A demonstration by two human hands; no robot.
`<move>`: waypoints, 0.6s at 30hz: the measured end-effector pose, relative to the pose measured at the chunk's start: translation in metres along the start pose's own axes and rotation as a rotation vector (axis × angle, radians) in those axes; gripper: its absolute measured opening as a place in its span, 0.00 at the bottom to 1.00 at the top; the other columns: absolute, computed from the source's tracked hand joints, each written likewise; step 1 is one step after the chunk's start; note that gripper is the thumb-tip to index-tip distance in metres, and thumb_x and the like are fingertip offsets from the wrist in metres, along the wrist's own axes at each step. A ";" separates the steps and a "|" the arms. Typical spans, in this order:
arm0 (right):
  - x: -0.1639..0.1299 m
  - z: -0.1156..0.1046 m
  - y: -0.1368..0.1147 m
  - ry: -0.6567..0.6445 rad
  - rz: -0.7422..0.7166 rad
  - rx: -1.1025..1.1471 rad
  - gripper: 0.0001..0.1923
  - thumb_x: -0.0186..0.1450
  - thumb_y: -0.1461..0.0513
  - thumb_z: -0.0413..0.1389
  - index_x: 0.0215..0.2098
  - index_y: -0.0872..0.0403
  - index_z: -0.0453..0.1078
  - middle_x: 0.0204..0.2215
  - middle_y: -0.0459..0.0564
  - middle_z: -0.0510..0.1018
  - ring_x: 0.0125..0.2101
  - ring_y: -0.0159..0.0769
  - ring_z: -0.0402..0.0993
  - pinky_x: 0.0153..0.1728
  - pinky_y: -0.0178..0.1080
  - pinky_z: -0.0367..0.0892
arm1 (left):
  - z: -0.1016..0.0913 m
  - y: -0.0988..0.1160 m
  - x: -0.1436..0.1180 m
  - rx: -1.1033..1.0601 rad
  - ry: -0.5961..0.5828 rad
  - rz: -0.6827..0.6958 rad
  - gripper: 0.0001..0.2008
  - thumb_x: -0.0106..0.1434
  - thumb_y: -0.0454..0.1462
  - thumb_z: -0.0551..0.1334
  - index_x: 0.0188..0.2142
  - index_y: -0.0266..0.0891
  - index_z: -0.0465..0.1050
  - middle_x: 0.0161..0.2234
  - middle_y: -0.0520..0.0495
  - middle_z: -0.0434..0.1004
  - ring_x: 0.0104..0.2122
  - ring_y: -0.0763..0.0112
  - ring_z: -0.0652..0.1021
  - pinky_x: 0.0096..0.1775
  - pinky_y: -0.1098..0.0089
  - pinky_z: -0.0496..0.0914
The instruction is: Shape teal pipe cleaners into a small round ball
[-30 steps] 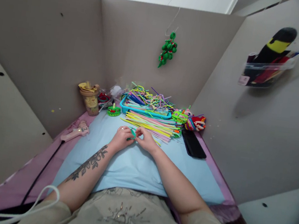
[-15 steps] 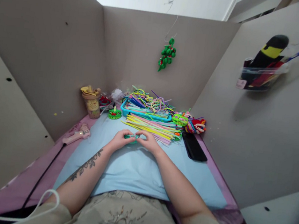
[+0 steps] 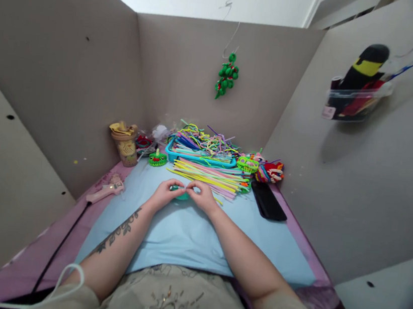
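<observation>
My left hand (image 3: pixel 165 193) and my right hand (image 3: pixel 201 196) meet over the light blue mat (image 3: pixel 181 227), fingertips pinched together on a small teal pipe-cleaner piece (image 3: pixel 179 193) held between them. Most of that piece is hidden by my fingers. Just beyond my hands lies a loose bundle of straight pipe cleaners (image 3: pixel 211 175) in yellow, pink and green.
A blue tray (image 3: pixel 200 158) of tangled pipe cleaners stands at the back, with small finished craft pieces (image 3: pixel 261 168) to its right and a green one (image 3: pixel 157 159) to its left. A pink glue gun (image 3: pixel 106 189) lies left, a cup (image 3: pixel 126 144) behind it, a black phone (image 3: pixel 268 200) right. Grey partition walls enclose the desk.
My hands stay together on the teal piece, with the fingers shifting slightly on it. The view has tilted a little.
</observation>
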State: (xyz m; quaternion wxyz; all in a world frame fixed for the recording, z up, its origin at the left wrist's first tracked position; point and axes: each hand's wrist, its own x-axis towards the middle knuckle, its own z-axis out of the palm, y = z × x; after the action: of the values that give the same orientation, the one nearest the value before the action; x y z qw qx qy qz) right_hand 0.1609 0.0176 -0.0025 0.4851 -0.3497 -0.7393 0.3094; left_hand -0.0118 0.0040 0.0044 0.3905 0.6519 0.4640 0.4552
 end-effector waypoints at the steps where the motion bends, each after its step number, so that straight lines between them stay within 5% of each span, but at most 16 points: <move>1: 0.000 0.002 0.001 0.006 0.017 0.030 0.05 0.57 0.60 0.55 0.30 0.54 0.70 0.28 0.47 0.75 0.32 0.35 0.71 0.38 0.38 0.66 | 0.000 0.000 0.000 0.012 -0.002 0.005 0.17 0.50 0.47 0.65 0.32 0.35 0.73 0.30 0.48 0.75 0.29 0.71 0.72 0.32 0.72 0.65; 5: 0.004 0.009 0.004 0.005 0.090 0.178 0.09 0.58 0.57 0.55 0.34 0.54 0.69 0.30 0.47 0.75 0.32 0.33 0.70 0.35 0.35 0.66 | 0.000 -0.002 0.001 0.054 -0.008 0.044 0.15 0.51 0.45 0.64 0.32 0.35 0.74 0.29 0.48 0.75 0.30 0.70 0.72 0.34 0.71 0.65; 18: 0.007 0.007 0.008 0.023 0.211 0.203 0.08 0.57 0.58 0.53 0.26 0.55 0.65 0.21 0.41 0.66 0.23 0.27 0.61 0.27 0.31 0.59 | -0.002 0.002 0.001 0.038 0.006 -0.005 0.14 0.49 0.44 0.66 0.29 0.35 0.75 0.27 0.49 0.75 0.28 0.71 0.71 0.32 0.71 0.65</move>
State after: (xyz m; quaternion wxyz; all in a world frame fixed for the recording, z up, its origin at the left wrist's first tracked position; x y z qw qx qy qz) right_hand 0.1540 0.0270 -0.0075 0.4914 -0.3781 -0.6577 0.4278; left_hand -0.0130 0.0044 0.0069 0.3777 0.6568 0.4753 0.4472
